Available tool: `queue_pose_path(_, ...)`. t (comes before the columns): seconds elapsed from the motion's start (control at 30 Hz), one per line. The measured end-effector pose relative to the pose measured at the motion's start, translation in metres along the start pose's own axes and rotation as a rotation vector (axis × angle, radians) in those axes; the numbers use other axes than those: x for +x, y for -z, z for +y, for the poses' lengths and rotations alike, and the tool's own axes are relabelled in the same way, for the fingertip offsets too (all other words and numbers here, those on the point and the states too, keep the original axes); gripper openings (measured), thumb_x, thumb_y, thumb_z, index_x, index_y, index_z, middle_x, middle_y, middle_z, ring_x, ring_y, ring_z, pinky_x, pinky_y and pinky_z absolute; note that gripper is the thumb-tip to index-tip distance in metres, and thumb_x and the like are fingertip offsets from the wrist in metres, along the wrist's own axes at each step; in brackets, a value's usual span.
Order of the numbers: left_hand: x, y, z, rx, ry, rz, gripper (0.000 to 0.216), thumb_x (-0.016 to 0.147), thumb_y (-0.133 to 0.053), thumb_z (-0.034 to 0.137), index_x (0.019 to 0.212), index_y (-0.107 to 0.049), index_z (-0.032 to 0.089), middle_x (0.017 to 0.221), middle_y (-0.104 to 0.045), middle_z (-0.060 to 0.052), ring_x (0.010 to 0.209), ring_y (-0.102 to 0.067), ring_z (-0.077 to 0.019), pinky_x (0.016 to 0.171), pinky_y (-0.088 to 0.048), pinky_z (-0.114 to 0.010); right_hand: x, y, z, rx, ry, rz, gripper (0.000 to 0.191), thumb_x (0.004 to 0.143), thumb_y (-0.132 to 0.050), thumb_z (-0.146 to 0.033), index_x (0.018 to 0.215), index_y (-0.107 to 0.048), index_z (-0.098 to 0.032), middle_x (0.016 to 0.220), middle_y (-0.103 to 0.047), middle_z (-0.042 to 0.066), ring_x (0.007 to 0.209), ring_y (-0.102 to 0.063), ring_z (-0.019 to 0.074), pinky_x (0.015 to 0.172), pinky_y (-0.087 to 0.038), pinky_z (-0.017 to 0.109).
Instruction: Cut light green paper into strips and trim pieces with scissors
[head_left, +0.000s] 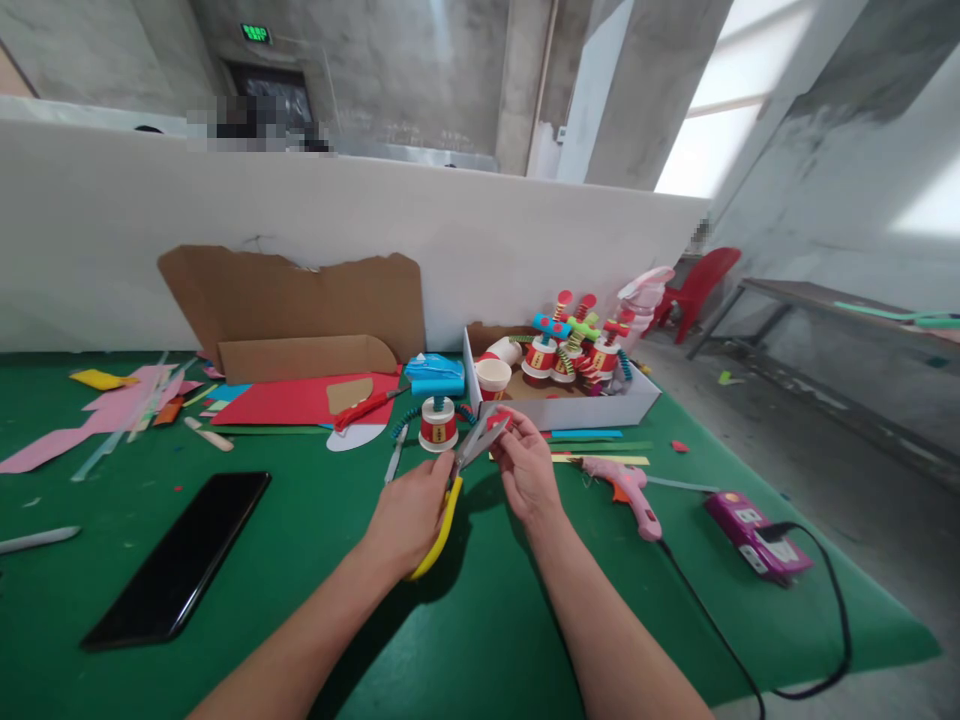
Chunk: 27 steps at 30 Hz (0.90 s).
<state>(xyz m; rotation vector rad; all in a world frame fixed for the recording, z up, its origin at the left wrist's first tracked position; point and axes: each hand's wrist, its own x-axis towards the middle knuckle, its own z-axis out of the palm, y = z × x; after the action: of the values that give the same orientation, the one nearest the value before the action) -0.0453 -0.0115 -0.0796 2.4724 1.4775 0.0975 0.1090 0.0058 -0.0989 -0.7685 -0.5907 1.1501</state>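
Note:
My left hand (409, 515) grips yellow-handled scissors (452, 490), blades open and pointing up to the right. My right hand (525, 465) pinches a small red paper piece (500, 418) between the blade tips. Both hands hover above the green table mat (480, 620). Just behind the blades stands a paper cup (438, 423) with a red band and a teal coiled strip.
A white box (570, 405) of finished cup figures sits behind my right hand. A pink glue gun (628, 490) and a purple power strip (757, 535) lie to the right. A black phone (180, 558) lies at left, with red paper (300, 402), cardboard (300, 300) and scraps beyond.

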Motion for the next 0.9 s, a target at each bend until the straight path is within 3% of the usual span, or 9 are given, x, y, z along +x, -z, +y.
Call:
queue_pose_path(0.5, -0.0006, 0.0000, 0.0013, -0.065, 0.028, -0.006, 0.032, 0.087, -0.040, 0.020, 0.119, -0.043, 0.021, 0.106, -0.066, -0.009, 0.089, -0.067, -0.0250, 0.070, -0.047, -0.031, -0.0064, -0.0088, 0.0006, -0.020, -0.034, -0.043, 0.030, 0.057, -0.084, -0.025, 0.082, -0.069, -0.020, 0.074, -0.071, -0.002, 0.062, -0.063, 0.0101, 0.062, -0.053, 0.020)
queue_pose_path(0.9, 0.0004, -0.0039, 0.0001, -0.053, 0.018, 0.006, 0.040, 0.087, -0.041, 0.020, 0.127, -0.040, 0.020, 0.113, -0.064, -0.013, 0.091, -0.066, -0.0263, 0.070, -0.048, -0.032, -0.0058, -0.0058, 0.0047, -0.006, -0.020, -0.048, 0.028, 0.059, -0.082, -0.023, 0.082, -0.067, -0.020, 0.071, -0.069, -0.003, 0.062, -0.061, 0.0100, 0.062, -0.053, 0.021)
